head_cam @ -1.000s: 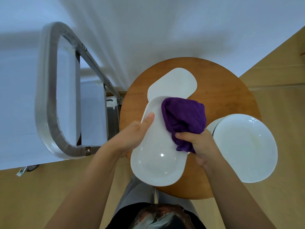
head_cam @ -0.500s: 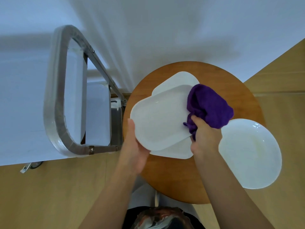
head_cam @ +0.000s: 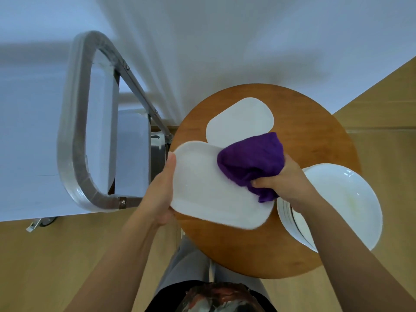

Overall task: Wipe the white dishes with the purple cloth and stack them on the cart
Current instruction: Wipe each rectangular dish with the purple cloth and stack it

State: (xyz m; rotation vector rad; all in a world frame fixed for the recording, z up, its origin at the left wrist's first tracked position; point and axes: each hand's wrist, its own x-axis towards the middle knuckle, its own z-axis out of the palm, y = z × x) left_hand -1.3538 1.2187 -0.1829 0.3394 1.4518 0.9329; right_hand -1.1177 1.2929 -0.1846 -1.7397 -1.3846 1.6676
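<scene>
A round wooden table [head_cam: 301, 244] stands on a pale wood floor [head_cam: 56, 255], its top a warm orange-brown. Behind it rises a plain white wall [head_cam: 225, 41], crossed by soft grey shadows. The person at the table wears grey trousers [head_cam: 191, 262] and a dark patterned top [head_cam: 216, 298], seen from above at the lower edge of the view.

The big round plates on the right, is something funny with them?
A little. The stack of round plates hangs past the edge of the round wooden table, so it might tip if bumped. The top plate also has a faint yellowish smear. Nothing looks broken or spilled.
</scene>
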